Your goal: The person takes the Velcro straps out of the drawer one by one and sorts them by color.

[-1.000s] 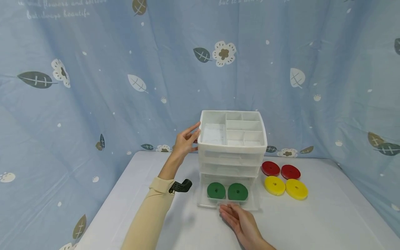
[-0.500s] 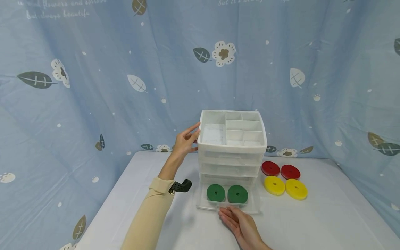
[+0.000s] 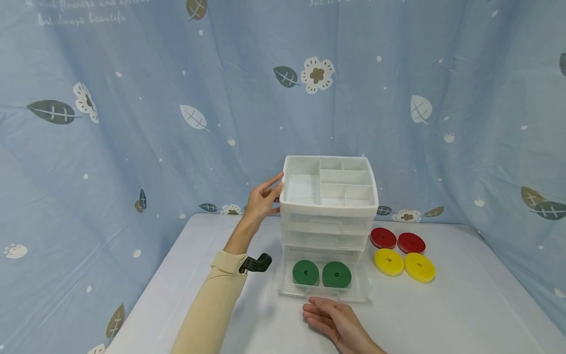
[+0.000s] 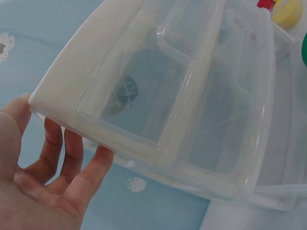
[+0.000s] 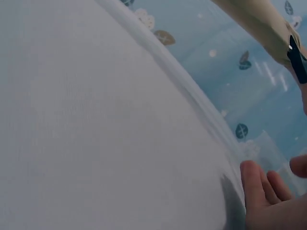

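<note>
My left hand (image 3: 261,200) rests its spread fingertips on the left side of a white plastic drawer cabinet (image 3: 329,211). In the left wrist view that hand (image 4: 53,177) touches the cabinet's edge with thumb and fingers. The bottom clear drawer (image 3: 360,290) is pulled out. Two green discs with small centre holes, a left green disc (image 3: 305,273) and a right green disc (image 3: 337,275), lie side by side in it. Just in front of the drawer's handle is my right hand (image 3: 333,319), its fingers loosely extended and holding nothing.
To the cabinet's right lie two red discs (image 3: 411,243) and, nearer, two yellow discs (image 3: 419,268). The divided top tray (image 3: 302,189) shows bare compartments. A patterned blue curtain (image 3: 239,98) hangs behind the white table (image 3: 464,305).
The bottom drawer slid slightly toward me, then stopped. My right hand has moved a little nearer and left, away from the drawer's handle. My left hand has stayed on the cabinet.
</note>
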`<move>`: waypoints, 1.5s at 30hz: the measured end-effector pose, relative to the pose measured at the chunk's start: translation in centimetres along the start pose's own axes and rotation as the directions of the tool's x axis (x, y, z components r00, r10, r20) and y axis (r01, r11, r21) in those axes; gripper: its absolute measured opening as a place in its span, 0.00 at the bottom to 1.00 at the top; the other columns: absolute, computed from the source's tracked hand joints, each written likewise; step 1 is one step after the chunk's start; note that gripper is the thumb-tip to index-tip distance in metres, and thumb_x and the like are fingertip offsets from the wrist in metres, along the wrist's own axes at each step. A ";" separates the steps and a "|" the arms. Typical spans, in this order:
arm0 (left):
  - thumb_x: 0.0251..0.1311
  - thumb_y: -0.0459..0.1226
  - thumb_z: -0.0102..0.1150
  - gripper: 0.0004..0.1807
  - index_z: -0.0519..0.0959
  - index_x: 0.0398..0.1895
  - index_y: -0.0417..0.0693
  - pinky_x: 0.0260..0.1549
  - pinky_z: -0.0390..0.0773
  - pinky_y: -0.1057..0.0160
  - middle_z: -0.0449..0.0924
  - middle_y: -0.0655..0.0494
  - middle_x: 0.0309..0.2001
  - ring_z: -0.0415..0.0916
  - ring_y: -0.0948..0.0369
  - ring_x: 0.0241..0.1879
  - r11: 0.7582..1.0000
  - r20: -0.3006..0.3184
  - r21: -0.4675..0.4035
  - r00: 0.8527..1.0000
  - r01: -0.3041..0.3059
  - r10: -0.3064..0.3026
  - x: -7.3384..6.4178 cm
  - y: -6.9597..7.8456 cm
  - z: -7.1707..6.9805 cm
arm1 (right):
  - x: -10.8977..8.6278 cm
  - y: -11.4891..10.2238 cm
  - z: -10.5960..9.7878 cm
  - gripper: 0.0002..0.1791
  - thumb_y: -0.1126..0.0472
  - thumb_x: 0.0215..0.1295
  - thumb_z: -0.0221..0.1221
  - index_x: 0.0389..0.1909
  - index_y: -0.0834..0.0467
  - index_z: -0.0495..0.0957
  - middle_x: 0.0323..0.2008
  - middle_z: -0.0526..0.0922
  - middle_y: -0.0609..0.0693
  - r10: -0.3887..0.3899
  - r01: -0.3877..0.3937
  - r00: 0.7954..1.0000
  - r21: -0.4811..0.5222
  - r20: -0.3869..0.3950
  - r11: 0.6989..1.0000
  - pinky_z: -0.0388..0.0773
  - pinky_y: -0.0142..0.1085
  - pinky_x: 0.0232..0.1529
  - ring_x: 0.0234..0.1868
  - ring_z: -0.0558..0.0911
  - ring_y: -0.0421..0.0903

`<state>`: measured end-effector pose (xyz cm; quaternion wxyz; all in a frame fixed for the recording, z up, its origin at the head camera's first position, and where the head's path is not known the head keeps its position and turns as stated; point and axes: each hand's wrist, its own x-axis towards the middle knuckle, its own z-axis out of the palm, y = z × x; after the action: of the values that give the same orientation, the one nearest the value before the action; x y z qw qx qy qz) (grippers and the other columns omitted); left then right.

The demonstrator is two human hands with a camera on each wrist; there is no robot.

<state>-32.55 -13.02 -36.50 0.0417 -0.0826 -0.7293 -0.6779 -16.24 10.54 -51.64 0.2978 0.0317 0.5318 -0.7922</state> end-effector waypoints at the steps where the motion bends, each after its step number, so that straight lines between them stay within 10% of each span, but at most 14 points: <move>1: 0.66 0.54 0.58 0.21 0.74 0.62 0.79 0.46 0.85 0.51 0.79 0.51 0.45 0.80 0.60 0.39 1.000 0.002 -0.002 1.000 0.002 -0.002 0.0 0.1 0.0 | -0.1 -0.2 0.1 0.34 0.50 0.71 0.57 0.67 0.71 0.65 0.55 0.83 0.59 -0.014 0.014 1.000 -0.042 0.006 0.999 0.80 0.36 0.58 0.52 0.85 0.46; 5: 0.68 0.49 0.56 0.22 0.73 0.65 0.74 0.47 0.85 0.50 0.78 0.49 0.44 0.79 0.61 0.38 1.000 0.015 -0.020 1.000 0.016 -0.015 -0.3 0.7 -0.1 | -0.3 -1.8 0.3 0.31 0.49 0.71 0.58 0.62 0.70 0.71 0.54 0.83 0.59 -0.134 0.133 0.991 -0.251 0.013 0.959 0.82 0.35 0.54 0.49 0.86 0.45; 11: 0.70 0.47 0.55 0.23 0.72 0.67 0.70 0.47 0.85 0.49 0.78 0.47 0.45 0.79 0.61 0.38 0.999 0.028 -0.026 0.999 0.021 -0.021 -0.5 1.2 -0.1 | -0.5 -5.2 0.2 0.23 0.55 0.70 0.59 0.54 0.71 0.77 0.50 0.83 0.68 -0.368 0.352 0.927 -0.497 0.071 0.793 0.85 0.34 0.48 0.46 0.87 0.51; 14: 0.68 0.50 0.56 0.22 0.72 0.65 0.75 0.48 0.85 0.50 0.78 0.48 0.46 0.80 0.60 0.39 1.000 0.024 -0.019 1.000 0.009 -0.009 -0.1 0.5 -0.2 | -0.4 -6.7 0.0 0.17 0.54 0.68 0.62 0.50 0.63 0.82 0.46 0.86 0.62 -0.471 0.406 0.878 -0.662 0.090 0.630 0.84 0.29 0.45 0.43 0.87 0.48; 21: 0.67 0.53 0.57 0.23 0.72 0.65 0.78 0.48 0.85 0.50 0.78 0.46 0.48 0.79 0.60 0.39 1.000 0.011 -0.004 1.000 0.006 -0.006 0.0 0.1 -0.3 | 1.3 -8.7 -0.3 0.12 0.57 0.60 0.69 0.42 0.56 0.86 0.41 0.88 0.49 -0.581 0.307 0.791 -0.946 0.191 0.107 0.85 0.34 0.41 0.39 0.85 0.45; 25: 0.69 0.49 0.56 0.23 0.71 0.67 0.72 0.49 0.84 0.50 0.77 0.43 0.50 0.79 0.60 0.40 1.000 0.028 -0.010 0.999 0.024 -0.024 -0.6 1.1 -0.2 | 2.2 -8.7 -0.5 0.16 0.53 0.53 0.73 0.41 0.55 0.86 0.43 0.86 0.51 -0.592 0.151 0.789 -0.986 0.165 -0.074 0.84 0.43 0.44 0.42 0.84 0.49; 31: 0.70 0.46 0.55 0.23 0.71 0.68 0.68 0.49 0.84 0.51 0.78 0.43 0.50 0.80 0.60 0.40 0.999 0.037 -0.017 0.998 0.048 -0.047 -1.4 2.5 0.0 | 2.9 -8.5 -1.0 0.27 0.49 0.43 0.78 0.45 0.55 0.85 0.49 0.84 0.55 -0.570 0.038 0.815 -0.992 0.098 -0.117 0.84 0.48 0.44 0.45 0.83 0.52; 45: 0.70 0.46 0.55 0.24 0.70 0.69 0.68 0.49 0.84 0.51 0.77 0.40 0.53 0.81 0.62 0.38 0.999 0.050 -0.028 0.998 0.038 -0.036 -1.3 2.3 0.0 | 3.9 -8.2 -1.3 0.29 0.50 0.41 0.79 0.48 0.54 0.85 0.41 0.83 0.54 -0.464 -0.002 0.885 -0.996 0.040 -0.089 0.80 0.41 0.32 0.35 0.75 0.48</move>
<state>-30.85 -12.94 -34.45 0.0099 -0.0865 -0.7217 -0.6867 -23.97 12.08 -46.91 -0.0085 -0.1577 0.9700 -0.1850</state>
